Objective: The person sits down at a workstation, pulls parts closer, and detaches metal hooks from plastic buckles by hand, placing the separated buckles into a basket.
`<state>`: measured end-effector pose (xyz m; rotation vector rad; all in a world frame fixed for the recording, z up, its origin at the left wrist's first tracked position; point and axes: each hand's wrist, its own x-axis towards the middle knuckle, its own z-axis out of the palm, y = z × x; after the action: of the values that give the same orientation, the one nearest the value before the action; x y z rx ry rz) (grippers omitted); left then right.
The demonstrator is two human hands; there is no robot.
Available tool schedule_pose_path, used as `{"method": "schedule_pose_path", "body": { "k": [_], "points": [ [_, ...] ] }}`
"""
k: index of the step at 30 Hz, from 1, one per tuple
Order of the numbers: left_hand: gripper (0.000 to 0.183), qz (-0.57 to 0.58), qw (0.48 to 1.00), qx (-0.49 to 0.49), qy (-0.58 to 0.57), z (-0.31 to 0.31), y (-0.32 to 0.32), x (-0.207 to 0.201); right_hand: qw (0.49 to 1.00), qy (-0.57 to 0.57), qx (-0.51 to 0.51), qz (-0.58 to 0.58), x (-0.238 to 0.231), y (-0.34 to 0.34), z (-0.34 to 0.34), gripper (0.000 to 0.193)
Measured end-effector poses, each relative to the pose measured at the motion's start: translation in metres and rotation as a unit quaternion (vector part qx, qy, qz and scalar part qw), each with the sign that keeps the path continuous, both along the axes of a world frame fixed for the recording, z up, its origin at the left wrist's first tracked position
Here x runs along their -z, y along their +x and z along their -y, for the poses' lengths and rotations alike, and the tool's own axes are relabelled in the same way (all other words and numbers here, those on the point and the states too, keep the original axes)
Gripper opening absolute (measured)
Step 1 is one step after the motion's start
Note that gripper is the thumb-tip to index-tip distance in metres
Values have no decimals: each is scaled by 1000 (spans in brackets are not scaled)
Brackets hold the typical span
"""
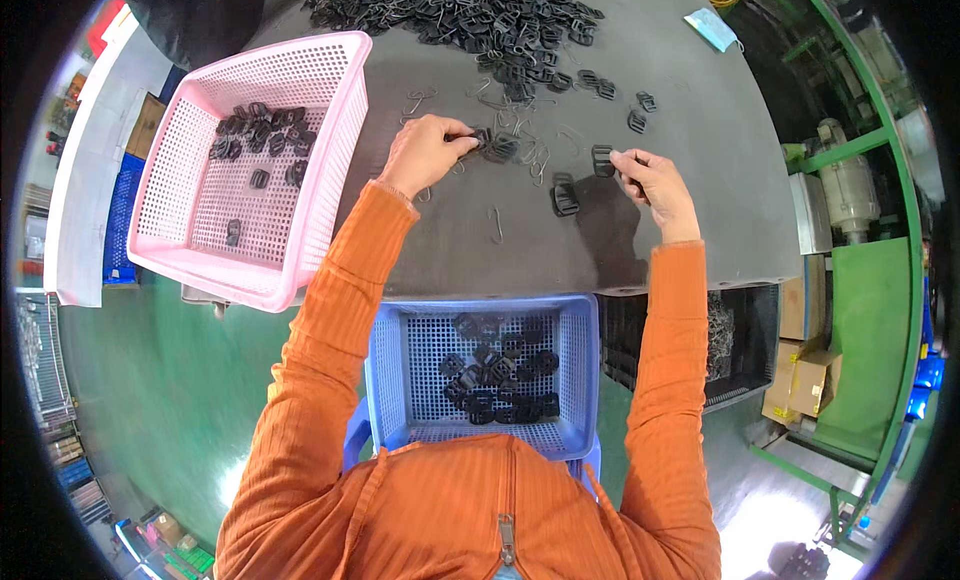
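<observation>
My right hand (655,188) pinches the edge of a black slotted buckle (603,161) between thumb and fingers, just above the dark grey tabletop. My left hand (428,157) is closed, its fingertips on another small black buckle (482,138). Beside that, more black buckles (501,148) lie among thin bent wire hooks (541,162). Between my hands, nearer to me, rests a black buckle piece (564,195). One loose wire hook (496,225) lies closer to the table's front edge.
A big heap of black buckles (470,22) covers the far side of the table. At left stands a pink perforated basket (325,170) with buckles in it. A blue basket (583,380), also holding buckles, sits before my body. A face mask (713,29) lies far right.
</observation>
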<state>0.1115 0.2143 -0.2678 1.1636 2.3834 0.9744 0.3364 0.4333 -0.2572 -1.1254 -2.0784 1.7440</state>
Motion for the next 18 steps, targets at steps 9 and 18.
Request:
{"method": "schedule_pose_path", "body": {
  "k": [9, 18],
  "points": [
    [25, -15, 999, 21, -38, 7, 2, -28, 993, 68, -97, -13, -25, 19, 67, 23],
    [18, -62, 990, 72, 102, -3, -3, -13, 911, 390, 27, 131, 4, -6, 88, 34]
  ]
}}
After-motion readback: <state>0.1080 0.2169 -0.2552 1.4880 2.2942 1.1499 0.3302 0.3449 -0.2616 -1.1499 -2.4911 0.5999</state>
